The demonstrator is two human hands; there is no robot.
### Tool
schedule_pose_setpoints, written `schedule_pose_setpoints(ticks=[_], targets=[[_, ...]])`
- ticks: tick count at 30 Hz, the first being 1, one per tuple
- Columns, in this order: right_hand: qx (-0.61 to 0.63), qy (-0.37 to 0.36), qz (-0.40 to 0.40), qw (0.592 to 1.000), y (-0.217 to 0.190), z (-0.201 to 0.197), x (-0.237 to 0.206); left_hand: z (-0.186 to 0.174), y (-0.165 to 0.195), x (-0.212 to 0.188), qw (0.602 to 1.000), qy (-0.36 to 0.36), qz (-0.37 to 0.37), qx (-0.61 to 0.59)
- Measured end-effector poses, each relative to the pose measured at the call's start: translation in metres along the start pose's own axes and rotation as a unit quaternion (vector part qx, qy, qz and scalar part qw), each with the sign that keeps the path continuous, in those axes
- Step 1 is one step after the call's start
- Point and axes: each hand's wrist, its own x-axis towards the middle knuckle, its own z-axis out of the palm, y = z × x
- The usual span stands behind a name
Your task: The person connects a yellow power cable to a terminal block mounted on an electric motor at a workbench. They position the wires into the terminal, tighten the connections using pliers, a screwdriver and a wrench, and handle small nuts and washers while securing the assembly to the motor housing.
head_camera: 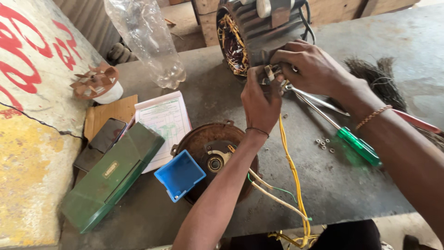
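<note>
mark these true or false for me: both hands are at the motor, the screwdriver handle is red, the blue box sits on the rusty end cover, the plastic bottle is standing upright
1. Both hands are at the motor: true. The left hand and right hand meet at the electric motor.
2. The screwdriver handle is red: false, it is green.
3. The blue plastic box sits on the rusty end cover: true, overlapping its edge.
4. The clear plastic bottle stands upright: false, it lies tilted on the table.

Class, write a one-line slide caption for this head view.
Both hands, left hand and right hand, work at wire terminals on an opened electric motor; a green-handled screwdriver lies nearby.
</note>
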Motion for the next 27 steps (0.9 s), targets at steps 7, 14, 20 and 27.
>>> schedule_pose_setpoints(ticks=[7,14,20,27], targets=[[0.066,0.041,-0.056,0.995,0.015,-0.001,-0.006,0.001,0.0,0.01,0.996,-0.003,0.057,0.066],[0.09,0.105,-0.002,0.99,0.018,0.006,-0.017,0.001,-0.003,0.011,0.997,-0.06,-0.04,0.017],[0.141,0.157,-0.037,0.977,0.022,-0.001,-0.024,0.016,-0.015,0.001,0.996,-0.012,-0.089,0.005],[0.132,0.176,-0.009,0.975,0.023,0.0,-0.033,0.002,-0.012,0.01,0.979,-0.121,-0.101,-0.132]])
